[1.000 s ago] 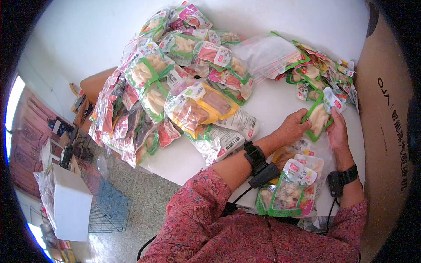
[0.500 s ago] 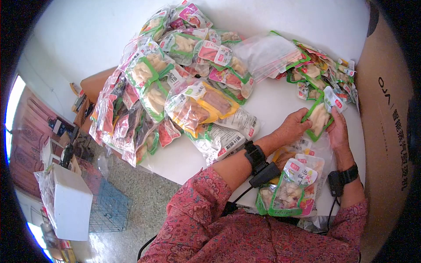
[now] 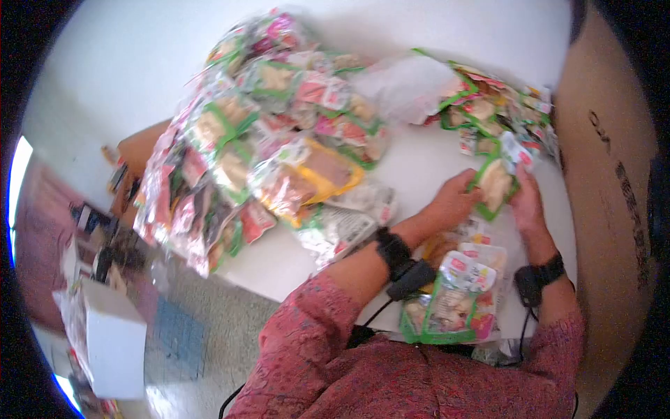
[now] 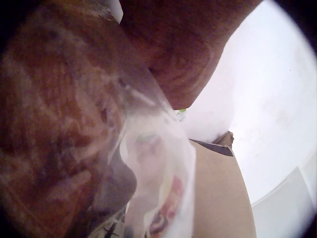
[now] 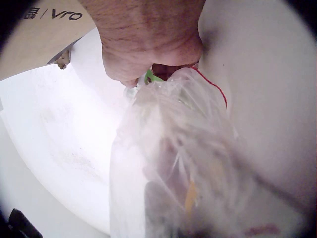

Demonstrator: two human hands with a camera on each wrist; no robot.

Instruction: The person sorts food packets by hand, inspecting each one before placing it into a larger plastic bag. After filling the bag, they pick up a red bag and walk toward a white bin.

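Observation:
In the head view, both hands hold a green-edged packet of pale food (image 3: 495, 183) above a clear plastic bag. My left hand (image 3: 457, 199) pinches its left edge, and my right hand (image 3: 528, 202) grips its right side near the white label. Below them, the clear bag (image 5: 168, 148) holds several packets, with a green-and-white one (image 3: 457, 297) at the front. Close up in the left wrist view, a brown-filled packet (image 4: 54, 119) sits behind clear film; the left hand (image 4: 183, 59) is above it. The fingertips are mostly hidden in both wrist views.
A large heap of bagged food packets (image 3: 234, 133) covers the left of the white table (image 3: 412, 164). Another pile of packets (image 3: 499, 105) lies at the back right, beside clear bags (image 3: 401, 84). A cardboard box (image 3: 607, 181) stands along the right edge.
The head view has shifted a little and blurred, moving the whole scene slightly left. Both hands keep hold of the same packet, with little visible movement between them.

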